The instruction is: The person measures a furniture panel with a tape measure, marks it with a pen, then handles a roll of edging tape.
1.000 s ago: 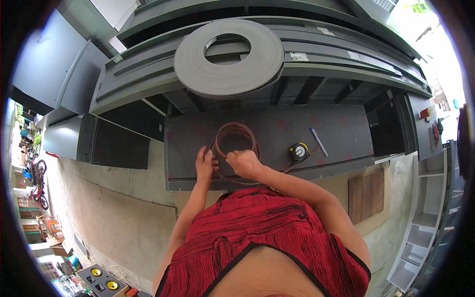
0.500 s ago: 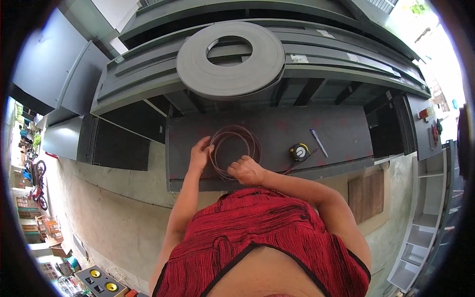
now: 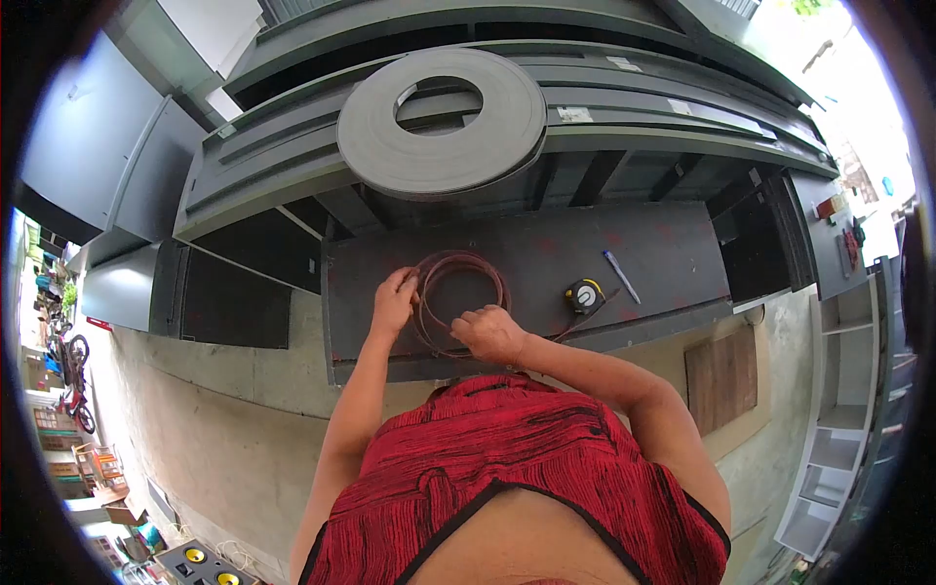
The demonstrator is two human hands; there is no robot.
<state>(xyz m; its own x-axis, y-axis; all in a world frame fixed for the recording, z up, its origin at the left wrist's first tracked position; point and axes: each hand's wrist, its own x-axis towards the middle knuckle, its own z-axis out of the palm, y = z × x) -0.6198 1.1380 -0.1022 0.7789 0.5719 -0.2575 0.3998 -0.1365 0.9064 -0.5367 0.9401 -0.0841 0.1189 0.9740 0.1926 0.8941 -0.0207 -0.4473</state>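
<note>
Holding a brown coil [image 3: 464, 259] on or just above the dark board [image 3: 561, 239], we are pinching its left side between the thumb and fingers of our left hand [image 3: 395, 297], while our right hand [image 3: 489, 334] is curling over its near edge; whether those fingers are gripping the strip or only resting on it, we cannot tell. We seem to be tidying the loops into one ring, and the next move is probably calling for a light, even hold that is stopping them springing apart. To the right, a tape measure [image 3: 585, 295] is sitting near a pen [image 3: 621, 277], and farther off a big grey roll [image 3: 517, 117] is lying flat. Our right forearm [image 3: 580, 367] is hiding some of the strip, so we are only guessing that the thin end [image 3: 608, 301] beside the tape measure is joining the coil.
</note>
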